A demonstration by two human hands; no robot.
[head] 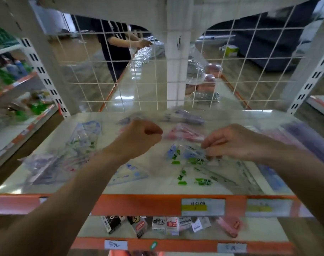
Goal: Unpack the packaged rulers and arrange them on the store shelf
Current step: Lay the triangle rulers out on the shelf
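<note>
My right hand [237, 143] pinches a clear ruler set printed in green and blue [187, 156] just above the shelf [157, 189]. My left hand [139, 137] is curled into a fist to its left, above the shelf; whether it pinches the blurred clear plastic [129, 119] beyond its knuckles I cannot tell. A second green-printed ruler set [200, 179] lies flat below the held one. A blue-printed set [129, 175] lies near my left forearm. Pink packaged rulers [183, 133] and purple ones [183, 115] lie further back. The whole view is motion-blurred.
A heap of clear packaging and blue-printed rulers [69, 150] lies at the shelf's left. A white wire grid [157, 71] closes the shelf's back; behind it stands another person [117, 45]. Small boxed goods [157, 226] fill the shelf below. Purple packs [305, 137] lie at right.
</note>
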